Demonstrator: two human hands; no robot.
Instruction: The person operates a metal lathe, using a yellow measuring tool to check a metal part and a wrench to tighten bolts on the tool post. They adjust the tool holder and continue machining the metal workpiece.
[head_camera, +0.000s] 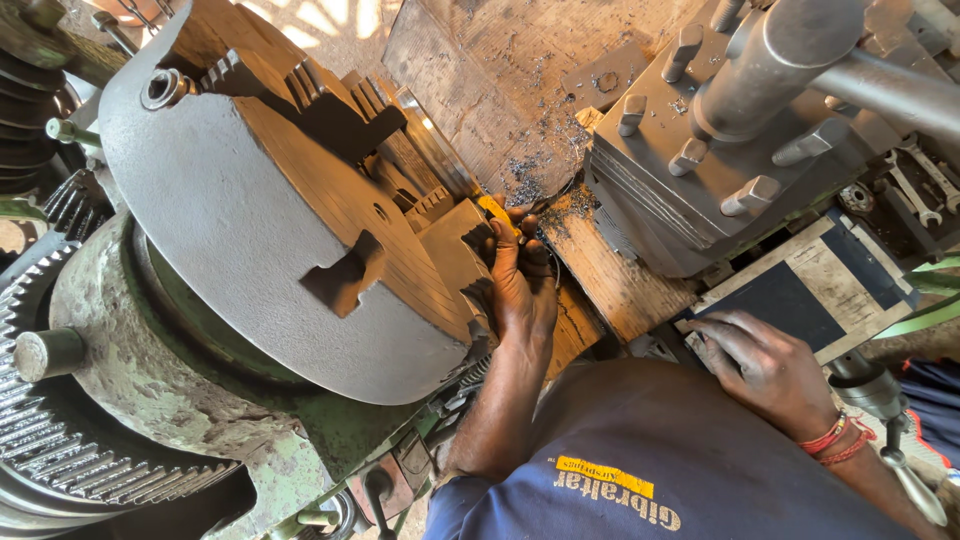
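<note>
My left hand (520, 285) reaches up to the face of a big grey lathe chuck (250, 230) and pinches a small yellow object (496, 212) right beside a stepped chuck jaw (455, 245). What the object is cannot be made out. My right hand (765, 370), with red thread bands on the wrist, lies palm down on the dark blue plate of the carriage (780, 300). Its fingers are slightly bent over the plate's edge and hold nothing that shows.
A grey tool post (720, 130) with square-head bolts stands at the upper right, on a worn wooden board (520, 90) strewn with metal chips. Large gear teeth (60, 440) show at the lower left. Spanners (915, 190) lie at the far right, and a handle (890, 420) sticks out near my right wrist.
</note>
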